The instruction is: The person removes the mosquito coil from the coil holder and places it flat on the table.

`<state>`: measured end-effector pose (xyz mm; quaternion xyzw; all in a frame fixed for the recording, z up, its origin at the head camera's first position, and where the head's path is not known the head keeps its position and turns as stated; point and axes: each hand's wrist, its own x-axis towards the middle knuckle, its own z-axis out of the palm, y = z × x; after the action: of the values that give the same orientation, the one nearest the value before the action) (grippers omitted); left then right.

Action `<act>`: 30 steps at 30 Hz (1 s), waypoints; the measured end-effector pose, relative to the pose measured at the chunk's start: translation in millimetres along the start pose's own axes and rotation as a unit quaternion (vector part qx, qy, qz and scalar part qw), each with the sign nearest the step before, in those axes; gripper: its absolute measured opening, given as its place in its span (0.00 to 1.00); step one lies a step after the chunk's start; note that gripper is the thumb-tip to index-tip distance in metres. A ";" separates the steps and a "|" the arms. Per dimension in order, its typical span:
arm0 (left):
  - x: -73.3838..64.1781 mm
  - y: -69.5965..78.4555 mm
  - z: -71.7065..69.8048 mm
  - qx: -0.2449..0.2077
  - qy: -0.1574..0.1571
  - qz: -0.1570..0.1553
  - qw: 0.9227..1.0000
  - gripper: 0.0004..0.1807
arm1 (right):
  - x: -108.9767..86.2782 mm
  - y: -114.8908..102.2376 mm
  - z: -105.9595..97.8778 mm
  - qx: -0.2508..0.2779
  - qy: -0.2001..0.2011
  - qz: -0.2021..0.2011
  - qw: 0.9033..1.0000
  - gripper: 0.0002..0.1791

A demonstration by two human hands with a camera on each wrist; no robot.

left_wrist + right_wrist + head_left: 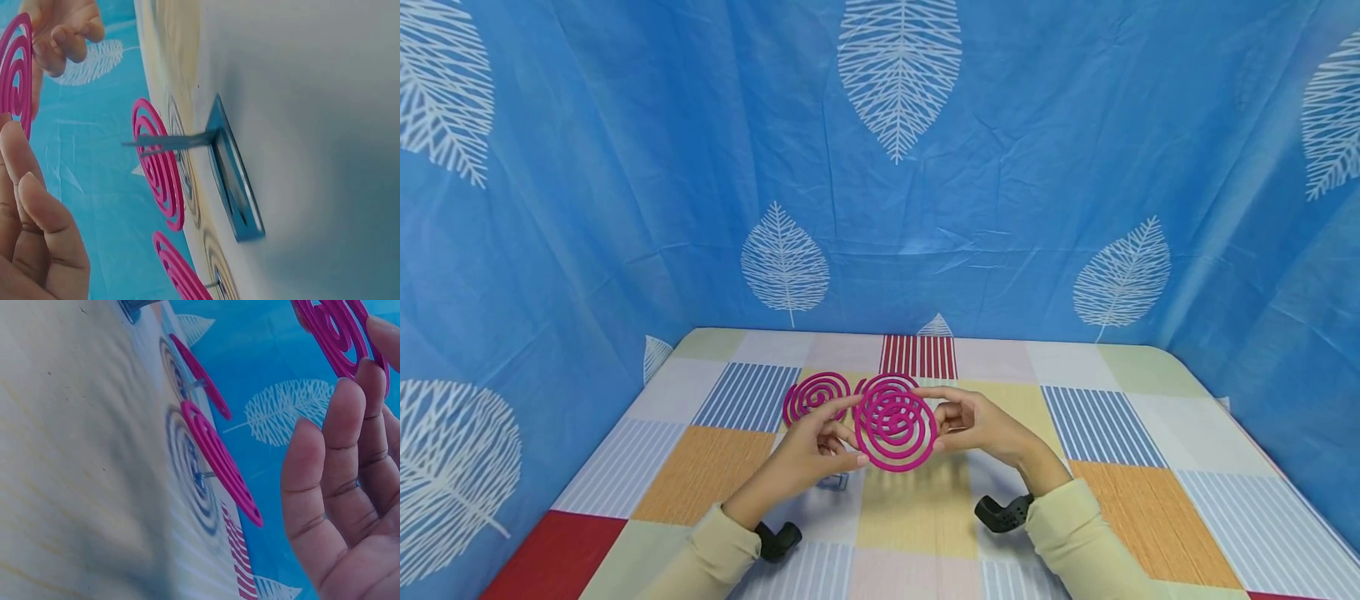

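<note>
A magenta mosquito coil (pixel 897 467) is held up above the table between two hands, its flat spiral facing the head camera. My left hand (pixel 811 450) grips its left edge with thumb and index finger. On the opposite edge, the thumb and fingers of my right hand (pixel 985 425) hold the rim. Behind it, a second mosquito coil (pixel 887 377) partly overlaps it in the head view. A third mosquito coil (pixel 805 386) is at the left, behind my left hand. The right wrist view shows both raised off the table on thin metal supports.
A small metal coil stand (pixel 242 215) with an upright prong lies on the table below my left hand, bearing no coil. The patchwork tablecloth (pixel 917 517) covers the table. Blue leaf-print curtains (pixel 1000 167) enclose the back and sides.
</note>
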<state>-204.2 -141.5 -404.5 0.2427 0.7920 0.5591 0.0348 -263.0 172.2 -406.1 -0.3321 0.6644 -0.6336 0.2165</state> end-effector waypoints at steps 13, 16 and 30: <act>10.2 5.5 15.0 -0.019 0.003 -0.005 1.000 0.42 | -10.3 -2.4 -14.0 0.015 -0.019 -0.018 1.000 0.43; 13.2 7.1 18.8 -0.021 0.006 -0.005 1.000 0.42 | -12.4 -3.8 -17.5 0.004 -0.009 -0.013 1.000 0.43; 28.3 13.0 35.4 -0.039 0.021 0.010 0.999 0.42 | -22.9 -6.3 -35.4 -0.010 0.003 -0.050 0.999 0.37</act>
<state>-213.0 -95.4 -399.8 0.2369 0.7680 0.5947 0.0220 -271.4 213.4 -399.2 -0.3650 0.6537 -0.6382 0.1793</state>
